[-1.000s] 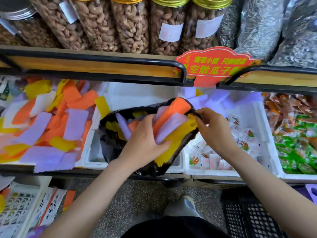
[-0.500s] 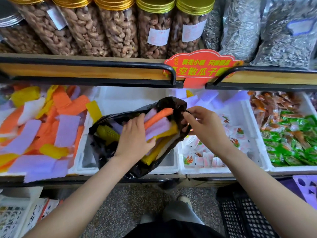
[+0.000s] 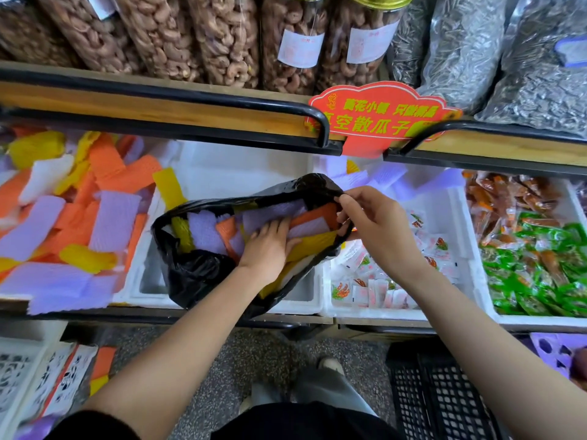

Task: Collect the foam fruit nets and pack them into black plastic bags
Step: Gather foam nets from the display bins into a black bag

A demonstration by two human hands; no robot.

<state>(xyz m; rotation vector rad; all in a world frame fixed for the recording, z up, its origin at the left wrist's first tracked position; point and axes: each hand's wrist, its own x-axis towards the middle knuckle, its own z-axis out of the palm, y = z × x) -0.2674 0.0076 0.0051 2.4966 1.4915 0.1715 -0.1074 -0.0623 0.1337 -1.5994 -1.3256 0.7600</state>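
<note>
A black plastic bag (image 3: 193, 268) lies open over a white foam box (image 3: 222, 173) on the middle shelf. Purple, orange and yellow foam fruit nets (image 3: 206, 230) fill it. My left hand (image 3: 270, 249) is inside the bag's mouth, fingers straight, pressing the nets down. My right hand (image 3: 371, 223) pinches the bag's right rim and holds it up. A loose pile of foam nets (image 3: 73, 211) in the same colours covers the shelf at the left. More purple nets (image 3: 390, 177) lie behind my right hand.
A white box of small snack sachets (image 3: 381, 281) sits right of the bag, then green and orange packets (image 3: 540, 255). Jars of nuts (image 3: 222, 36) and a red sign (image 3: 381, 115) are on the upper shelf. A black crate (image 3: 444, 395) stands on the floor.
My left hand has pushed the bundle of nets from the bag's mouth down inside. The nets now lie flatter in the bag. My right hand keeps hold of the rim.
</note>
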